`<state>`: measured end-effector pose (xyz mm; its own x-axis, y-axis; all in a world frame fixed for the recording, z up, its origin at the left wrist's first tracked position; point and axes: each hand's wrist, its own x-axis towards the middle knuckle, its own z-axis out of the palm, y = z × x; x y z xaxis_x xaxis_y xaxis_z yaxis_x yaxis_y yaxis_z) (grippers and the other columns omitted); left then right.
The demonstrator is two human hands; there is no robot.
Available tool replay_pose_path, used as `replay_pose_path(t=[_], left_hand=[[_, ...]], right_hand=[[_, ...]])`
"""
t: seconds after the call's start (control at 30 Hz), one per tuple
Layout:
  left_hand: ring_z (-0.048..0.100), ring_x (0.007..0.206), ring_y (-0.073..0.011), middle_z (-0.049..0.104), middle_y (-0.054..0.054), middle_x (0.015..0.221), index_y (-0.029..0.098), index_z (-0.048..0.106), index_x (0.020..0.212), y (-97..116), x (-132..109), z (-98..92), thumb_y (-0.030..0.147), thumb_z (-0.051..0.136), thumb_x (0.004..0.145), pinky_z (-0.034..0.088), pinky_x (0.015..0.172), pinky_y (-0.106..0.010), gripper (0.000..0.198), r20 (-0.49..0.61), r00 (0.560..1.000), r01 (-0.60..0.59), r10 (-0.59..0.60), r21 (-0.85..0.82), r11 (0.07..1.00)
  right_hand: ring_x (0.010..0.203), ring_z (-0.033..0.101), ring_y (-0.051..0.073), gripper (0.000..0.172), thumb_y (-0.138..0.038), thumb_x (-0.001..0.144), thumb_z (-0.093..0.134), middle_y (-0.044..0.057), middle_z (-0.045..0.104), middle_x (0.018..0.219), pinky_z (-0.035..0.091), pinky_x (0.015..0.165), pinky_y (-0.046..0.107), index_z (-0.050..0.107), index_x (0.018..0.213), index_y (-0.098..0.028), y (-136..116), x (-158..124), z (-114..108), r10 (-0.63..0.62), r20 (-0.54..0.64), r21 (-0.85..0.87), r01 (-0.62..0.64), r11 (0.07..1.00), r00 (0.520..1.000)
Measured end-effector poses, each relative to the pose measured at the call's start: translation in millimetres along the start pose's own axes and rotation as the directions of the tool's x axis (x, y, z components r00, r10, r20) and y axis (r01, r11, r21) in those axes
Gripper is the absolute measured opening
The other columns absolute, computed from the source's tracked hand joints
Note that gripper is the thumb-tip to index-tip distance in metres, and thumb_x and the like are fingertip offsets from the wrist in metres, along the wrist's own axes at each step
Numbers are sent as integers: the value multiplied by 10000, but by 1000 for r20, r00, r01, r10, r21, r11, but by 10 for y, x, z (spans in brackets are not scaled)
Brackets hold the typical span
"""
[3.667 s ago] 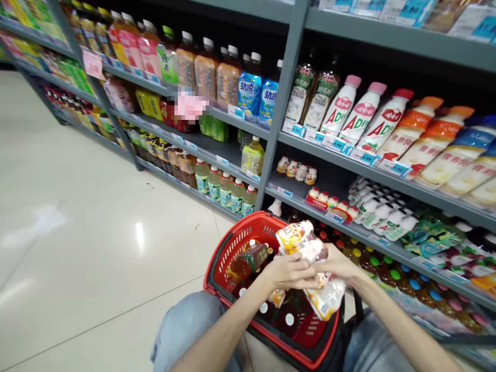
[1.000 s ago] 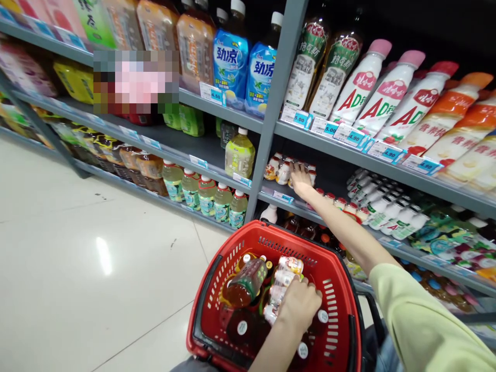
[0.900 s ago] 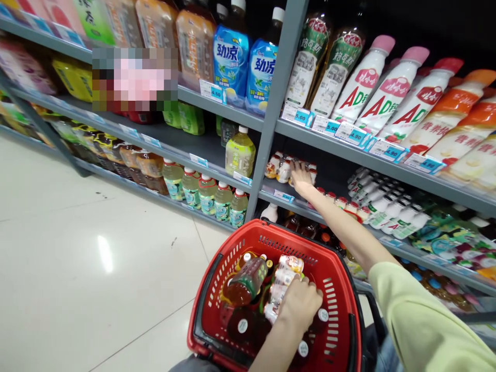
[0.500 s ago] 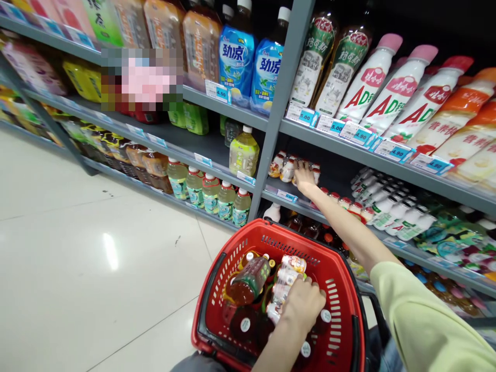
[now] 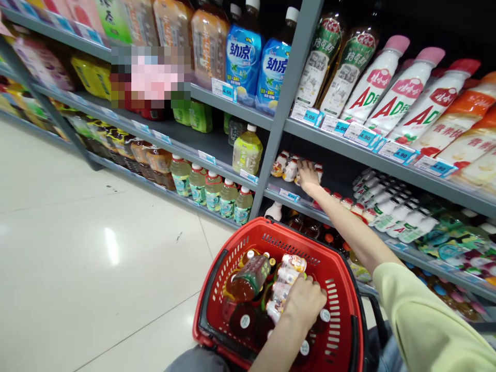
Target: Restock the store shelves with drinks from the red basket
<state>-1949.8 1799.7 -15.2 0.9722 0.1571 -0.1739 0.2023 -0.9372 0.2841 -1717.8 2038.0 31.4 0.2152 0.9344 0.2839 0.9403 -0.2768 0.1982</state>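
Note:
Inside the red basket [image 5: 351, 289], my left hand [image 5: 306, 302] is closed over a pack of small white bottles [image 5: 285, 274], gripping its right side. A large bottle of brown drink [image 5: 251, 276] lies left of that pack, with dark round-capped bottles below it. Out on the middle shelf to the right of the upright post, my right hand [image 5: 308, 174] rests on another pack of small white bottles [image 5: 290, 169], its fingers curled over the pack's top and right part. The undersides of both hands are hidden.
Shelves [image 5: 289, 123] of drinks run across the view, with a grey upright post [image 5: 277, 129] behind the basket. White bottle packs [image 5: 403, 214] lie right of my right forearm. Pale floor tiles [image 5: 104, 274] spread at left. A blurred patch covers part of the left shelves.
The shelves have shifted slightly to the right in view. Both hands keep their places on the two bottle packs.

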Motion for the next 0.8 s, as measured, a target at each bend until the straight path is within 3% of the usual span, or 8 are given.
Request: replay_pose_path(t=[0.1, 0.2, 0.3, 0.37, 0.5, 0.6, 0.7, 0.8], left_hand=[[691, 1104, -284, 759, -160, 1071, 108, 708, 1176, 4, 5, -42, 155, 605, 942, 508, 916, -404, 261, 38, 999, 16, -15, -33, 999], [686, 1136, -311, 746, -191, 1131, 91, 705, 1212, -51, -38, -163, 162, 568, 960, 525, 921, -418, 295, 152, 982, 126, -112, -87, 988], [690, 1133, -316, 727, -214, 1192, 105, 716, 1213, -204, -164, -342, 118, 508, 964, 537, 898, -403, 325, 249, 927, 313, -280, -106, 944], [675, 1161, -317, 714, -221, 1229, 113, 704, 1237, -339, -269, -450, 73, 464, 961, 523, 921, -402, 368, 228, 882, 440, -413, -81, 895], [632, 1224, -352, 682, -233, 1285, 86, 643, 1321, -516, -412, -564, 50, 342, 990, 506, 942, -436, 449, 182, 739, 662, -649, -22, 749], [635, 1218, -352, 680, -236, 1279, 72, 608, 1360, -525, -425, -568, 60, 319, 996, 510, 922, -431, 464, 222, 683, 718, -696, -29, 695], [632, 1234, -333, 677, -229, 1294, 85, 599, 1369, -503, -395, -539, 85, 335, 1001, 507, 936, -410, 453, 248, 677, 720, -693, -32, 693], [624, 1263, -324, 671, -225, 1313, 90, 601, 1365, -503, -371, -513, 165, 371, 1028, 501, 977, -394, 415, 277, 683, 704, -675, -8, 710]], right_hand=[[1334, 443, 366, 765, -91, 848, 591, 210, 492, 1482, 459, 1071, 489, 341, 1570, -118, -15, 11, -15, -3, 23, -2, 3, 1000, 1000], [1358, 425, 366, 794, -97, 840, 622, 220, 476, 1498, 411, 1129, 507, 322, 1576, -93, 2, 43, -15, 10, 61, 13, -10, 1000, 998], [1447, 332, 394, 891, -197, 835, 701, 229, 369, 1585, 320, 1200, 546, 254, 1597, -81, 51, -27, -34, 2, 66, 79, -7, 997, 998], [1476, 301, 397, 878, -290, 882, 677, 228, 317, 1614, 306, 1207, 558, 225, 1605, -79, 83, -217, -106, -36, 4, 168, 34, 985, 999], [1419, 430, 325, 570, -363, 1028, 437, 187, 448, 1533, 387, 1168, 508, 382, 1545, -130, 108, -1020, -380, -177, -106, 377, 205, 903, 978], [1225, 604, 279, 438, -397, 1054, 370, 146, 638, 1315, 483, 1082, 446, 609, 1348, -177, 125, -1851, -409, -329, 23, 551, 262, 792, 944], [994, 691, 263, 379, -457, 1027, 452, 108, 739, 1089, 535, 989, 423, 706, 1156, -206, 183, -2617, -72, -309, 287, 649, 53, 759, 907], [927, 717, 273, 322, -485, 973, 552, 93, 763, 966, 550, 949, 410, 723, 972, -212, 275, -3146, 476, -60, 519, 666, -358, 655, 853]])
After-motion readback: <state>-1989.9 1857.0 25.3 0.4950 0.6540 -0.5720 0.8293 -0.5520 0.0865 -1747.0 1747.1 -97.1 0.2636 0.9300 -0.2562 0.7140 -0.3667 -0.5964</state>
